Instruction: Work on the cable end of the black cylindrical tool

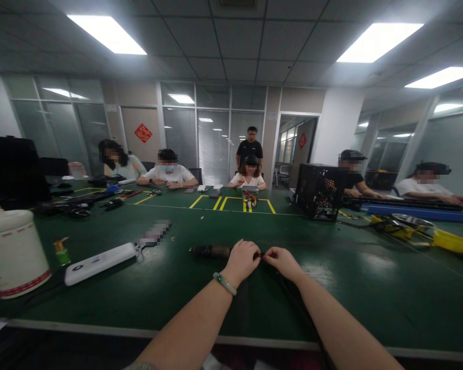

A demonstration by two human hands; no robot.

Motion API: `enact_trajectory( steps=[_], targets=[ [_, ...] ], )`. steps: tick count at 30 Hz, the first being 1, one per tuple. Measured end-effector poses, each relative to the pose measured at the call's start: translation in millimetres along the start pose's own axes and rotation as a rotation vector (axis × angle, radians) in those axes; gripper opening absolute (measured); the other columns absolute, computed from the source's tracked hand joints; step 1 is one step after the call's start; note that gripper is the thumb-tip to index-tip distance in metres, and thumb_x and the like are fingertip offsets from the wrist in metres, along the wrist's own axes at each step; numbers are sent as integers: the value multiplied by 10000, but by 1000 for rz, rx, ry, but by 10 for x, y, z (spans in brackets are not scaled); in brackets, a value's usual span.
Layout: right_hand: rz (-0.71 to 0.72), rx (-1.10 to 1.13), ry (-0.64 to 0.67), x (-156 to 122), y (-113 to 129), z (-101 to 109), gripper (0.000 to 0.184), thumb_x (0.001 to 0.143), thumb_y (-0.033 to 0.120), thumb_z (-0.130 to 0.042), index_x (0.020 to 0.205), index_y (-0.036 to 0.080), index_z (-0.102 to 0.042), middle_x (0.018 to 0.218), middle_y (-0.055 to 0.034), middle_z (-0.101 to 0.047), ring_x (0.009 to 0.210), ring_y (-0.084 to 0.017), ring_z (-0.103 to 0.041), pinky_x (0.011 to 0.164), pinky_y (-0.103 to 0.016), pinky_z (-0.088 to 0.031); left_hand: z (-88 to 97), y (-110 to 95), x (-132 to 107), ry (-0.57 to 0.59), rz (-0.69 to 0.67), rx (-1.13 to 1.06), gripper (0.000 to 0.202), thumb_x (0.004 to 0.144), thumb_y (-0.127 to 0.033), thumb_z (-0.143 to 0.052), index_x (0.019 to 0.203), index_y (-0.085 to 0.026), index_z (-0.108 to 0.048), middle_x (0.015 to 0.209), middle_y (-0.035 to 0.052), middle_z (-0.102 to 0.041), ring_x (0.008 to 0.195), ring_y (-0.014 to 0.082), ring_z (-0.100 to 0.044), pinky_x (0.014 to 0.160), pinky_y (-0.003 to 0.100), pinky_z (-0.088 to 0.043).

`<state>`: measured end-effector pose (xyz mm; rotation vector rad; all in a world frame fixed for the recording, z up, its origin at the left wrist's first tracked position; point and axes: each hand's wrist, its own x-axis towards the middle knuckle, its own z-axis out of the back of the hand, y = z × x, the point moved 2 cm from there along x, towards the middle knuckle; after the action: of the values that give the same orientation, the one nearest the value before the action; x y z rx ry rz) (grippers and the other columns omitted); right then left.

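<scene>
A dark electric screwdriver [210, 252] lies on its side on the green table [170, 298], its tip to the left. My left hand [243, 261], with a green bangle at the wrist, is closed round the rear end of it. Close beside it, my right hand [282, 262] pinches the black cable [293, 297] where it meets the back of the screwdriver. From there the cable runs down over the table's front edge. My fingers hide the joint between cable and tool, so I cannot tell whether it is plugged in.
To the left are a white power strip [100, 263], a small green bottle [61, 252] and a large white lidded cup [13, 254]. A black computer case [318, 191] and a yellow strap-like thing [453, 242] are at the right. Several people sit across the table.
</scene>
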<state>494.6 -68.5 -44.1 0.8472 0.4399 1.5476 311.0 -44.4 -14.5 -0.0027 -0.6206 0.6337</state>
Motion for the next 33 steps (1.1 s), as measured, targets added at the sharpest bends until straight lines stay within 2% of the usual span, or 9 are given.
enact_trajectory(
  steps=[7, 13, 20, 24, 33],
  targets=[
    [8, 8, 11, 10, -22, -17, 172, 788, 328, -622, 791, 172, -694, 727, -15, -694, 647, -153, -593, 596, -229, -417, -29, -7, 10, 8, -47, -16, 100, 845, -168, -592, 903, -229, -645, 974, 0, -649, 980, 176, -568, 1072, 390, -298],
    [23, 3, -7, 11, -24, -4, 161, 784, 320, -624, 776, 173, -689, 735, -20, -695, 662, -159, -599, 604, -235, -417, -23, 6, -1, -44, -13, -21, 76, 830, -203, -619, 904, -221, -617, 944, 0, -643, 958, 182, -570, 1072, 403, -305],
    [5, 6, 4, 15, -42, -16, 161, 782, 323, -632, 777, 173, -691, 715, -16, -687, 636, -152, -588, 574, -231, -397, -38, -9, 5, -2, -50, -14, 76, 846, -175, -585, 898, -221, -615, 967, 0, -639, 974, 174, -571, 1082, 396, -302],
    [3, 10, 8, 5, -29, -10, 174, 784, 334, -636, 779, 171, -696, 717, -19, -691, 638, -154, -589, 569, -231, -393, -40, 3, -1, -28, -23, -31, 110, 840, -187, -599, 942, -224, -608, 969, -1, -638, 977, 180, -571, 1081, 410, -305],
    [9, -8, 8, 12, -29, -12, 184, 785, 339, -629, 773, 170, -700, 710, -18, -691, 639, -153, -586, 570, -230, -390, -34, -4, 7, 1, -41, -13, 72, 846, -175, -592, 892, -224, -616, 953, -7, -643, 963, 169, -574, 1065, 391, -319]
  ],
)
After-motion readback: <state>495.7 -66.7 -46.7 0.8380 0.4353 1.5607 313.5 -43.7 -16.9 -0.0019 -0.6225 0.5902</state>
